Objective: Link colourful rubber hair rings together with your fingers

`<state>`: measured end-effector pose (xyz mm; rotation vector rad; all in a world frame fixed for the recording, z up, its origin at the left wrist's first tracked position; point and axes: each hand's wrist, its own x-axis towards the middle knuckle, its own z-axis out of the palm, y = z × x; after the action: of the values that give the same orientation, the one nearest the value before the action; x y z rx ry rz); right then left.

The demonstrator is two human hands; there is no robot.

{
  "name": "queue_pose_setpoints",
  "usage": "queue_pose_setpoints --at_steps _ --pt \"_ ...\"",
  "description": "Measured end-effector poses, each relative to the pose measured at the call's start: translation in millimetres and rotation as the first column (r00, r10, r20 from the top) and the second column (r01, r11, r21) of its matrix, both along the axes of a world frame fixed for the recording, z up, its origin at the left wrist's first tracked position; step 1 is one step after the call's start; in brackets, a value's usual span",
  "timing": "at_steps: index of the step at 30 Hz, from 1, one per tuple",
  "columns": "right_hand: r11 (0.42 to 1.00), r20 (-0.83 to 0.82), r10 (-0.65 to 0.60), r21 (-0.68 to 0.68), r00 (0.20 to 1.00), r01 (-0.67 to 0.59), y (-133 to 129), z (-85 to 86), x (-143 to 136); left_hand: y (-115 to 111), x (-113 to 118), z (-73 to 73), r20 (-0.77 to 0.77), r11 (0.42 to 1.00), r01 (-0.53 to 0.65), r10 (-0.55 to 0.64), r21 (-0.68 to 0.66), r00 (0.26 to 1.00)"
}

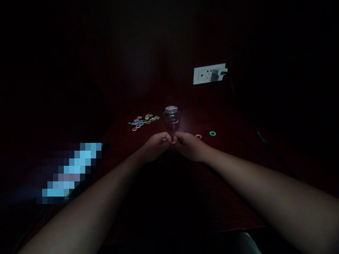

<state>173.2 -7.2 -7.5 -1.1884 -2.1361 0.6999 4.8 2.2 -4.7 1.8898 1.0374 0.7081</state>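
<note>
My left hand and my right hand meet low over the dark table, fingers curled inward. Pinched between them is a small yellow hair tie, mostly covered by the fingers. Just beyond my hands stands a clear jar with its patterned lid on. To the left of the jar lies a loose scatter of colourful hair ties. On the right, a pinkish-orange hair tie rests near my right wrist, with a green one a little farther off.
The room is very dark around the reddish-brown table. A lit, pixelated screen lies beside my left forearm. On the back wall is a white socket plate with a plugged-in charger. A dark cable runs along the right.
</note>
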Motion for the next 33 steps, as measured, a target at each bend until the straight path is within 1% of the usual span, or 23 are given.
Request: queue_pose_setpoints --at_steps 3,10,15,20,24,28,33 --pt "1.0 -0.001 0.001 -0.018 1.0 -0.001 -0.2 -0.6 0.2 0.1 -0.2 -0.8 0.018 1.0 0.007 -0.007 -0.009 1.0" --pt "1.0 0.0 -0.003 -0.007 1.0 0.003 -0.1 -0.4 0.2 -2.4 1.0 1.5 0.043 0.999 0.016 -0.014 -0.03 0.999" --pt "1.0 0.014 -0.01 -0.001 1.0 0.01 -0.6 0.8 0.5 -3.3 1.6 2.7 0.011 1.0 -0.002 0.002 -0.015 1.0" --pt "1.0 0.033 -0.002 0.011 0.999 0.002 -1.8 2.1 0.7 -2.8 1.8 1.6 0.016 1.0 0.013 -0.012 -0.023 1.0" --pt "1.0 0.037 0.013 0.013 0.999 -0.013 -2.6 2.4 0.9 -2.4 2.0 0.8 -0.02 1.0 0.001 -0.002 -0.02 1.0" --pt "1.0 0.032 0.019 0.01 0.999 -0.02 -3.2 2.7 1.5 -2.1 1.8 -0.5 -0.041 1.0 0.015 -0.016 -0.008 0.999" --pt "0.999 0.059 0.03 0.027 0.998 -0.032 -2.9 1.9 1.9 -2.4 0.9 -3.0 -0.088 1.0 -0.012 0.013 0.012 0.996"
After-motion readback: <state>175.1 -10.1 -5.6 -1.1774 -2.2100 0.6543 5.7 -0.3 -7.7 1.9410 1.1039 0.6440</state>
